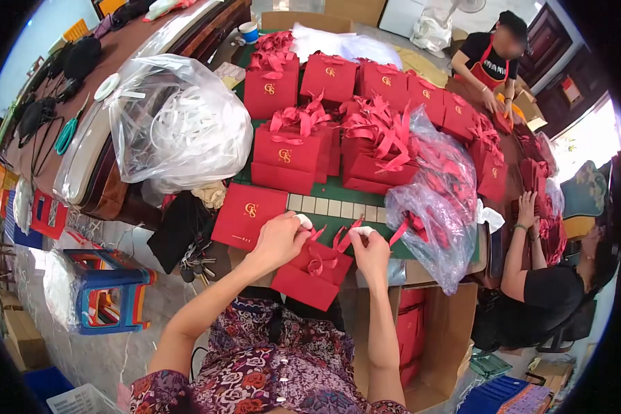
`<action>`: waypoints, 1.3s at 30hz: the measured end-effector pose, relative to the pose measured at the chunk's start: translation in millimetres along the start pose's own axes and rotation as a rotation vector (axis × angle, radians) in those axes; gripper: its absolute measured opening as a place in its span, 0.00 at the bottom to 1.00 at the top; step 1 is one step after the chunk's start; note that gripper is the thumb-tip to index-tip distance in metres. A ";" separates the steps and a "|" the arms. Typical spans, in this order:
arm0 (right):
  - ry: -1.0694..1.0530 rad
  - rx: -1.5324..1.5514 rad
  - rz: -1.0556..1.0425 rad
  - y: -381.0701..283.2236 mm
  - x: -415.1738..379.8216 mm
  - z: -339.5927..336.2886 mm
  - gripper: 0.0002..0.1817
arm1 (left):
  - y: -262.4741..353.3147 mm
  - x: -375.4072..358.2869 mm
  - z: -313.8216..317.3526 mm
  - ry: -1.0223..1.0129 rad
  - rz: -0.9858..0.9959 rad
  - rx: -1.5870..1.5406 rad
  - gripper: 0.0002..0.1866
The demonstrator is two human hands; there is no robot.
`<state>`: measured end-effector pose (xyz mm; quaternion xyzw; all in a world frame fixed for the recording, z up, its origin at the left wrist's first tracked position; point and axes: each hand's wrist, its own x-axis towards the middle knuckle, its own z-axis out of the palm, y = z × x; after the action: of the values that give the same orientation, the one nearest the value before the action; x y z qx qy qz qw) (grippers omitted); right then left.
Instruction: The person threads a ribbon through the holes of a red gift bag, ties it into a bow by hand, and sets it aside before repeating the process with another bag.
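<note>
A: so where's this cam sitting?
B: worn on the head, super wide, facing forward and down. left hand (pixel 281 239) and right hand (pixel 370 252) pretty close, co-worker (pixel 491 67) way further off

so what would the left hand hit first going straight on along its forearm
The left hand would probably meet the ribbon-piled red bag ahead to its right, passing over the beige strip; depth is unclear.

You wear a purple cloth top (pixel 255 359) printed with red, orange and white flowers, with short sleeves (pixel 160 395) and small pale buttons (pixel 282 379) down the front. White finger wraps (pixel 303 221) show on your left hand (pixel 281 239) and your right hand (pixel 372 252).
</note>
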<state>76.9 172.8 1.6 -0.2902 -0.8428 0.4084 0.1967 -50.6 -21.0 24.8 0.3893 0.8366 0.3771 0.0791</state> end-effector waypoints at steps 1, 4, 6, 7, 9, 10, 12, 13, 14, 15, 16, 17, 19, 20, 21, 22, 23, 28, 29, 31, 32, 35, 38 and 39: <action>0.006 0.002 -0.012 -0.7 2.0 4.2 0.14 | 3.3 1.2 2.5 0.011 0.008 0.003 0.08; -0.040 -0.139 0.057 -7.6 10.1 17.3 0.17 | 9.1 7.2 15.0 -0.006 -0.008 0.087 0.08; -0.021 -0.225 -0.006 -8.9 9.3 25.1 0.16 | 7.4 10.8 24.0 0.011 0.013 0.131 0.09; -0.011 -0.315 -0.053 -7.9 8.1 28.1 0.16 | 5.9 12.4 28.4 0.013 0.024 0.171 0.10; -0.011 -0.302 -0.065 -1.3 7.4 31.5 0.14 | 3.6 14.3 37.1 0.048 0.040 0.209 0.12; -0.011 -0.257 -0.101 3.5 7.2 33.4 0.13 | 2.8 15.7 39.9 0.036 0.038 0.263 0.12; -0.013 -0.203 -0.161 6.8 4.7 32.2 0.09 | -0.7 19.4 45.9 0.002 0.021 0.330 0.12; -0.002 -0.203 -0.165 4.9 2.3 30.0 0.09 | -3.2 20.4 49.5 0.008 0.031 0.331 0.12; -0.020 -0.092 -0.148 3.0 0.7 27.9 0.08 | -6.3 21.3 52.5 0.013 0.031 0.302 0.12; -0.040 0.020 -0.133 1.7 -0.3 26.7 0.08 | -5.7 22.3 51.0 0.020 0.029 0.274 0.11; -0.016 0.075 -0.131 2.3 -1.7 28.2 0.08 | -5.8 21.5 50.0 0.025 0.035 0.275 0.11; -0.012 0.074 -0.136 2.8 -4.4 28.0 0.08 | -6.2 20.3 49.0 0.027 -0.032 0.120 0.10; -0.064 0.269 -0.055 -4.3 -9.1 24.8 0.11 | -1.1 17.9 41.2 0.031 -0.094 -0.035 0.09; -0.106 0.306 -0.064 -2.7 -9.1 25.3 0.14 | 1.3 15.3 38.2 0.064 -0.103 -0.140 0.08; -0.106 0.305 -0.062 -4.0 -8.7 25.5 0.14 | 2.9 12.6 36.7 0.095 -0.116 -0.245 0.08; -0.140 0.331 -0.067 -5.5 -9.1 26.5 0.13 | 2.8 10.4 36.4 0.094 -0.121 -0.246 0.08; -0.176 0.358 -0.075 -7.4 -8.3 28.5 0.12 | 2.1 9.3 35.4 0.112 -0.077 -0.215 0.08; -0.254 0.445 0.007 -18.6 -6.3 29.1 0.11 | 2.9 3.7 32.4 0.177 -0.002 -0.155 0.09; -0.250 0.424 -0.003 -19.1 -5.6 29.3 0.11 | 4.2 2.7 31.1 0.192 0.014 -0.132 0.08; -0.246 0.399 -0.012 -24.8 -7.7 26.4 0.11 | 5.7 1.7 32.0 0.206 0.028 -0.111 0.08; -0.208 0.384 -0.039 -28.9 -10.6 25.9 0.11 | 5.5 1.5 32.3 0.206 0.009 -0.138 0.08; -0.150 0.367 -0.109 -33.5 -14.1 27.3 0.11 | 4.3 1.1 32.8 0.191 -0.044 -0.187 0.08; -0.141 0.360 -0.141 -31.4 -15.3 28.3 0.11 | 6.1 0.0 30.7 0.170 -0.078 -0.197 0.08; -0.152 0.355 -0.133 -30.1 -14.8 27.9 0.11 | 7.3 -0.3 29.9 0.167 -0.074 -0.185 0.08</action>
<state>62.3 132.2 8.0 -0.1630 -0.7873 0.5573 0.2074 -33.3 -1.2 8.8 0.3165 0.8157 0.4807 0.0585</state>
